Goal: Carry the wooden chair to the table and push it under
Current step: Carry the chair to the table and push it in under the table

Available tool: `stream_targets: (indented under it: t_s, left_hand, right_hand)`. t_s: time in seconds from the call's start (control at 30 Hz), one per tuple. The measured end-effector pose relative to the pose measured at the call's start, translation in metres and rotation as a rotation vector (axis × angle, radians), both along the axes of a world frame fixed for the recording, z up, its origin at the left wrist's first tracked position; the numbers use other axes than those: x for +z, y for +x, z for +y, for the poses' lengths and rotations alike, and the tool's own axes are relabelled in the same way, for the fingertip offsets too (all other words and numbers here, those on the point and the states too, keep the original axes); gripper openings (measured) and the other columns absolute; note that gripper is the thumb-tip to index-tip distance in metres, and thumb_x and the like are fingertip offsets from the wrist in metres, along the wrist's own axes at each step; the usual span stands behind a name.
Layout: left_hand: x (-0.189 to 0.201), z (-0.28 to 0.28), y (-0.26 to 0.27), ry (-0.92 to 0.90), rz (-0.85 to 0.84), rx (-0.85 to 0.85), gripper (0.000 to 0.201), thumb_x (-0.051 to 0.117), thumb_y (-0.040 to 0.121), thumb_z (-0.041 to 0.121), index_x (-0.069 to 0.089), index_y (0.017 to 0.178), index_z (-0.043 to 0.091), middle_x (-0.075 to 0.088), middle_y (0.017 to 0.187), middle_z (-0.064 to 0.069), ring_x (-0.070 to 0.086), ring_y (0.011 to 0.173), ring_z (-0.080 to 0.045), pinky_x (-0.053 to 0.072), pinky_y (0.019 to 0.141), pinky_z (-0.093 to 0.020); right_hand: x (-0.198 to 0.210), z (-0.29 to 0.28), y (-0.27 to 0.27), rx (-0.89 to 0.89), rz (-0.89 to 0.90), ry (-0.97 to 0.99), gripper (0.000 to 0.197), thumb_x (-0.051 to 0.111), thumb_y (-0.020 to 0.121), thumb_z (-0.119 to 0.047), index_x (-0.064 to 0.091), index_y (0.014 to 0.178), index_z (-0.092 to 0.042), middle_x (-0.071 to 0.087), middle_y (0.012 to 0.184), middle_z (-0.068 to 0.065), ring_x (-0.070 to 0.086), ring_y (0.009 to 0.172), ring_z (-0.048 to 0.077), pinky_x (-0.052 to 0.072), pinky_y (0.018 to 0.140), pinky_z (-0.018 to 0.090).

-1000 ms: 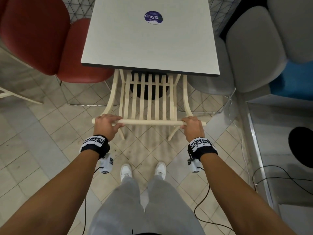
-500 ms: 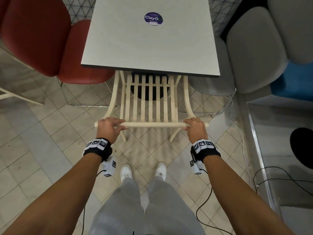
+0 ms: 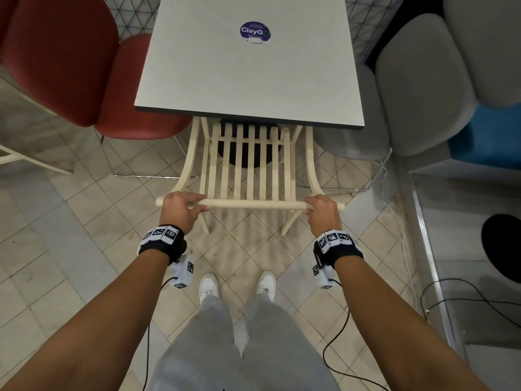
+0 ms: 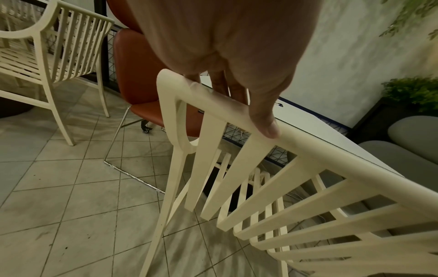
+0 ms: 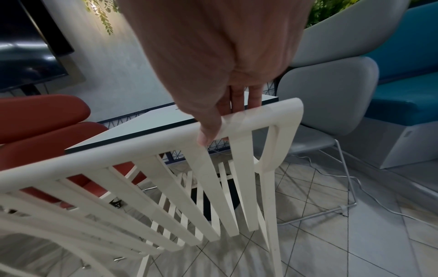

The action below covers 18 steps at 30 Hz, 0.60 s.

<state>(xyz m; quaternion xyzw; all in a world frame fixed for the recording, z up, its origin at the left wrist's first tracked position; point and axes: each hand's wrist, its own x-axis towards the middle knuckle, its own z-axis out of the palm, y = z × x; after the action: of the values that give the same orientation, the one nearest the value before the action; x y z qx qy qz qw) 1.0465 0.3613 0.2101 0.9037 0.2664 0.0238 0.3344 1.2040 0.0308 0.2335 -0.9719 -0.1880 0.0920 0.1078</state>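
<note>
The table [image 3: 248, 80] has a round sticker [image 3: 255, 31] reading "ClayG", maybe more. The left hand [image 3: 180, 208] and right hand [image 3: 321, 211] both grasp the wooden chair [image 3: 251, 165] by its top bar.

Even, soft indoor light fills the head view, with no hard glare on the pale worktop [image 3: 248, 80]. Faint streaked shadows of the chair's slats lie on the floor tiles [image 3: 245, 249] at the centre of the frame. Straight lines bow toward the edges, most plainly at the lower corners, where the forearms spread wide. The two wrist views are dimmer and warmer. In each, the near hand at the top is large, soft and out of focus: the left hand [image 4: 227, 43] and the right hand [image 5: 213, 43]. The wooden chair [image 5: 132, 155] shows slight motion smear along its top rail. A bright patch lights the wall at the upper left of the right wrist view.
</note>
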Motion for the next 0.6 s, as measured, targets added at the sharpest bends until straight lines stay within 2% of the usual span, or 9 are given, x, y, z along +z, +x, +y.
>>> stream_targets:
  t_s: [0.33, 0.6]
  left_hand:
    - [0.008, -0.001, 0.001, 0.009, 0.038, 0.014, 0.033, 0.088, 0.08, 0.034, 0.083, 0.11, 0.023, 0.081, 0.11, -0.007, 0.066, 0.107, -0.029, 0.052, 0.102, -0.048]
    - [0.012, -0.001, 0.002, 0.064, 0.043, -0.014, 0.032, 0.087, 0.08, 0.038, 0.083, 0.108, 0.023, 0.082, 0.106, -0.009, 0.07, 0.097, -0.03, 0.057, 0.093, -0.05]
  right_hand:
    - [-0.005, 0.003, -0.001, -0.014, -0.016, -0.008, 0.02, 0.069, 0.08, -0.001, 0.074, 0.095, -0.013, 0.07, 0.091, 0.006, 0.059, 0.094, 0.028, 0.052, 0.087, 0.042]
    - [-0.004, 0.006, -0.003, -0.014, 0.007, -0.019, 0.023, 0.067, 0.078, 0.003, 0.074, 0.094, -0.013, 0.069, 0.091, 0.008, 0.058, 0.095, 0.029, 0.053, 0.088, 0.042]
